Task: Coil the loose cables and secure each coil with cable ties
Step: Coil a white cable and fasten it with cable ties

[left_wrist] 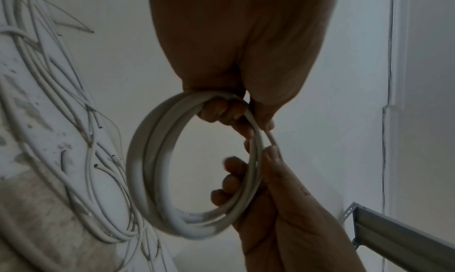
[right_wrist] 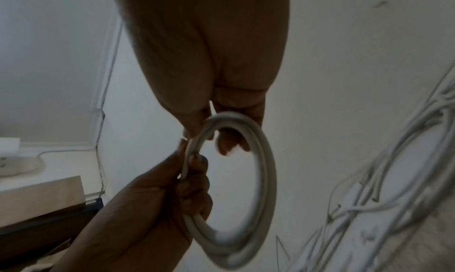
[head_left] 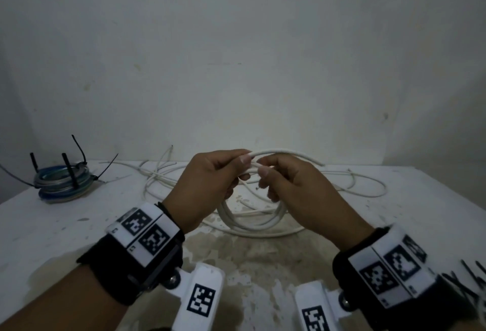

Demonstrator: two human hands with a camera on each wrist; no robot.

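We hold the white coil (head_left: 252,215) above the table (head_left: 52,225) with both hands close together, left hand (head_left: 207,186) and right hand (head_left: 297,194) each gripping its top, probably so the loops stay together for tying.

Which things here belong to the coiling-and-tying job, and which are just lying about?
Part of the job:
- white coil, gripped by left hand and right hand
- loose white cables on the table
- black cable ties at the right edge
- blue coil, already tied

Lying about:
- metal shelf rail
- white box on the side surface
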